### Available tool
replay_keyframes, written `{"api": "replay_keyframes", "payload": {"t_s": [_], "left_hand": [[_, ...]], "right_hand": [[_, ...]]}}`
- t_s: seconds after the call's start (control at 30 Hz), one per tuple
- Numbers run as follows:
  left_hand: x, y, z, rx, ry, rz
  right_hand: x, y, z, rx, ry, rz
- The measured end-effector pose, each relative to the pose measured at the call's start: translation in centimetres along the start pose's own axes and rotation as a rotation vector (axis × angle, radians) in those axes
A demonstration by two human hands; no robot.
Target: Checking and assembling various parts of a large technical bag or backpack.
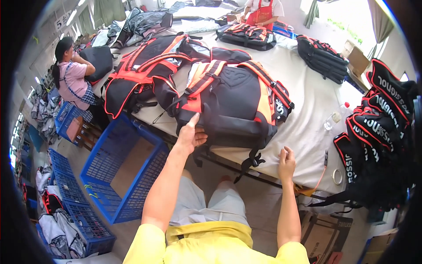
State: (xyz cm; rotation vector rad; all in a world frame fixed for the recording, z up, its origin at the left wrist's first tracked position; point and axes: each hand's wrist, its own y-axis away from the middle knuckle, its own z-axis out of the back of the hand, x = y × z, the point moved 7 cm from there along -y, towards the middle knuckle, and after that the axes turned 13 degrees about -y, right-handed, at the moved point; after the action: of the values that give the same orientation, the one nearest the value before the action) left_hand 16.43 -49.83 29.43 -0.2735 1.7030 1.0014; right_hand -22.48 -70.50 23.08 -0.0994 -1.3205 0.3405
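Note:
A black and orange backpack (237, 101) lies on its front on the white table (307, 110), near the table's front edge. My left hand (191, 134) rests on the backpack's lower left corner, thumb up against the fabric and fingers curled under its edge. My right hand (286, 162) hovers at the table's front edge to the right of the backpack, fingers loosely apart, holding nothing. A black strap (250, 163) hangs from the backpack over the edge between my hands.
A second red and black backpack (140, 75) lies behind and to the left. Piles of black bags (323, 57) and folded black pieces (378, 127) sit at right. A blue crate (123, 171) stands at left on the floor. A seated person (72, 79) and another person (263, 11) work nearby.

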Motion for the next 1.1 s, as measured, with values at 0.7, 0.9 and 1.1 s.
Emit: {"api": "replay_keyframes", "payload": {"t_s": [0.7, 0.9, 1.1], "left_hand": [[25.6, 20.6, 16.6, -0.027, -0.099, 0.171], [27.5, 19.7, 16.9, -0.057, -0.139, 0.188], [28.2, 19.1, 16.8, -0.064, -0.068, 0.114]], "right_hand": [[33.2, 26.3, -16.3, 1.02, -1.469, -0.378], [38.4, 29.8, -18.7, 1.089, -1.712, -0.533], [44.3, 32.8, -15.6, 0.409, -1.548, -1.001]]}}
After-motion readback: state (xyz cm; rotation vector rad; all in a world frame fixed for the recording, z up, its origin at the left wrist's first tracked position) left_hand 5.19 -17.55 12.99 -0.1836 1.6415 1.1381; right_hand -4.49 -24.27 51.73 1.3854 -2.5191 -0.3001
